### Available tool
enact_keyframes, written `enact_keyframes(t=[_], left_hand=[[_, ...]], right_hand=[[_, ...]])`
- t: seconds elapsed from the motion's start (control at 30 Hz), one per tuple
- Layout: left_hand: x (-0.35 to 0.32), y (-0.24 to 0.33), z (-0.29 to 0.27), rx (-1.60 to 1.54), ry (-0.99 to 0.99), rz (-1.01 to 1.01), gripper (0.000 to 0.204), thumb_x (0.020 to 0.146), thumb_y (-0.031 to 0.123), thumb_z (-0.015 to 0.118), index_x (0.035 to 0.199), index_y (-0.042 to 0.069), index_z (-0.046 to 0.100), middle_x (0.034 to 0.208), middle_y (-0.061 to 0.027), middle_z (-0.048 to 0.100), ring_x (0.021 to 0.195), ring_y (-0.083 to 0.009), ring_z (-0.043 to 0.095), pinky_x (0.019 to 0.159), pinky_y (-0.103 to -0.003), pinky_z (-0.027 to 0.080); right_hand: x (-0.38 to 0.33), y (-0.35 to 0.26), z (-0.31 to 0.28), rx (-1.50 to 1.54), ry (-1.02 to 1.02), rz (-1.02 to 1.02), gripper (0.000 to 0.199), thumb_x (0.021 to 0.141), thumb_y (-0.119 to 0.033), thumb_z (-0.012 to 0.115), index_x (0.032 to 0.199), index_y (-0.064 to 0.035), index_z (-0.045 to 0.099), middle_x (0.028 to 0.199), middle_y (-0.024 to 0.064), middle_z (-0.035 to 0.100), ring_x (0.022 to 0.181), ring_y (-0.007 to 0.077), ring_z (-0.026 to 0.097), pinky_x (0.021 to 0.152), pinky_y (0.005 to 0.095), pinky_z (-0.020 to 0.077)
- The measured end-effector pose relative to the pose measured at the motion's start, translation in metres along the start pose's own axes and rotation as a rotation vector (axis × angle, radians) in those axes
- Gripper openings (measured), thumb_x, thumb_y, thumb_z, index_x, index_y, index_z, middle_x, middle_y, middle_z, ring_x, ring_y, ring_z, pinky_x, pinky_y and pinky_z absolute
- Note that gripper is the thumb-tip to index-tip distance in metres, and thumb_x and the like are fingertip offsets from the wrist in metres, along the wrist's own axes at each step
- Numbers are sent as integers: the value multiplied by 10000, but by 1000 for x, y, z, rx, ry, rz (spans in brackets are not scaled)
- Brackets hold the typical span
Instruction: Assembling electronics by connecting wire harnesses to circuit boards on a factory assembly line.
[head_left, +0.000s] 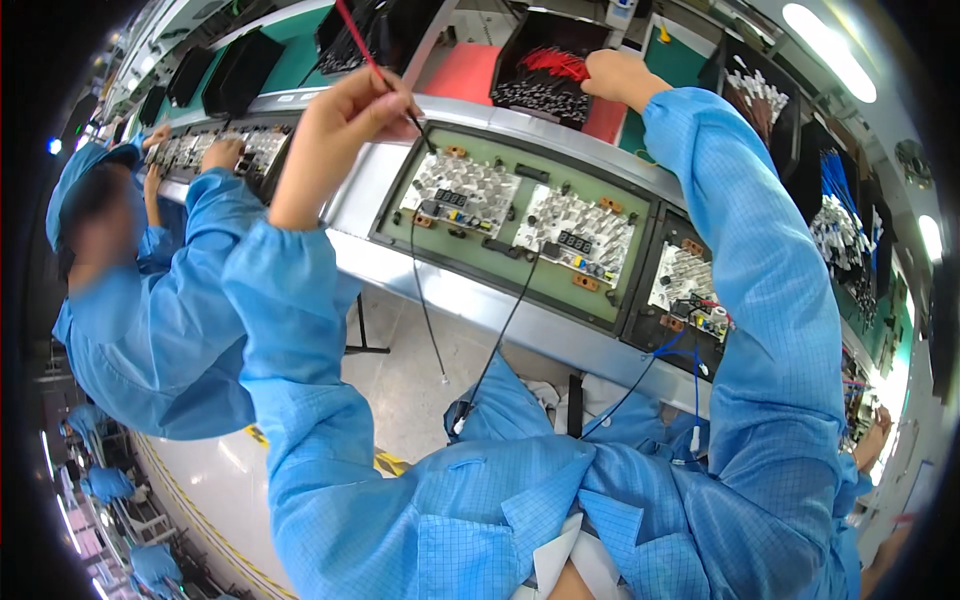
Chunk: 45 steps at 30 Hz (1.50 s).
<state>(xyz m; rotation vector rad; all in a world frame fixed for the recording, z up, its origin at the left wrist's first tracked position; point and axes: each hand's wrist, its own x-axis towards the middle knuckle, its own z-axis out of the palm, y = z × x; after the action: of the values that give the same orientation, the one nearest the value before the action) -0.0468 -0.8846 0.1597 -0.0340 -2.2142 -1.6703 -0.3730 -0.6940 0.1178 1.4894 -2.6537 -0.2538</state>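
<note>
1. The person's two hands are well apart, both raised over the far side of the work line.
2. The left hand [345, 120] is pinched, thumb against fingers, on a thin red wire [358, 35] that slants from the upper edge; a darker length runs below the fingers toward the left board. Whether its lower end touches that board cannot be told.
3. The right hand [618, 78] is at the right edge of a black bin [508, 45], its bent fingertips by the red wires [552, 62]; whether they grip any cannot be told. Black wires [545, 100] lie nearer the front of this bin.
4. Below and between the hands, a green carrier [475, 255] bears the left board [465, 195] and the middle board [575, 235], each with a dark display. One black lead hangs from each board over the line's near edge.
5. Right of the carrier, a third board [683, 272] sits in a dark fixture, with blue wires [668, 350] trailing from it toward the person.
6. Farther right stand bins with white-tipped wires [755, 95] and blue-and-white wires [835, 185].
7. At left, a co-worker [160, 340] in blue reaches over more boards [255, 150].
8. Yellow-and-black tape [390, 463] marks the pale floor.
</note>
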Motion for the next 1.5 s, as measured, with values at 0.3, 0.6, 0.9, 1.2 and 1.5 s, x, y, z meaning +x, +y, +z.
enact_keyframes(t=[0.3, 0.6, 0.9, 1.2, 1.5], left_hand=[[-60, -70, 29, 202, 317, -6, 105, 936, 30, 542, 997, -20, 611, 936, -67, 685, 800, -94, 611, 723, -230, 484], [-61, -87, 48, 455, 417, 144, 40, 861, -17, 594, 843, -13, 630, 899, -49, 703, 719, -118, 588, 653, -247, 442], [-59, -98, 45, 542, 303, 105, 108, 843, -42, 592, 903, 4, 669, 867, -92, 671, 770, -185, 621, 706, -274, 467], [-60, -98, 43, 549, 301, 41, 125, 815, -36, 614, 901, 33, 672, 840, -88, 657, 767, -236, 598, 706, -311, 451], [-57, -100, 42, 527, 281, 27, 106, 814, -36, 616, 873, 33, 672, 837, -85, 656, 755, -225, 594, 695, -309, 447]], right_hand=[[-8, -13, -8, -321, -40, 73, 254, 739, -233, 654, 895, -37, 694, 926, 140, 693, 887, 309, 670, 725, 432, 530], [-31, 11, -47, -89, 146, -10, 223, 759, -205, 542, 790, 5, 613, 790, 170, 647, 780, 325, 645, 690, 419, 514], [-117, -18, -86, 868, -244, -207, 114, 921, -123, 524, 854, -36, 491, 659, 13, 567, 654, 91, 599, 593, 249, 428], [-131, -37, -100, 873, -248, -268, 77, 899, -88, 522, 857, -25, 506, 736, 45, 588, 725, 119, 656, 669, 248, 453], [-133, -39, -90, 879, -240, -305, 68, 897, -75, 521, 864, -16, 510, 733, 66, 576, 744, 165, 688, 662, 260, 455]])
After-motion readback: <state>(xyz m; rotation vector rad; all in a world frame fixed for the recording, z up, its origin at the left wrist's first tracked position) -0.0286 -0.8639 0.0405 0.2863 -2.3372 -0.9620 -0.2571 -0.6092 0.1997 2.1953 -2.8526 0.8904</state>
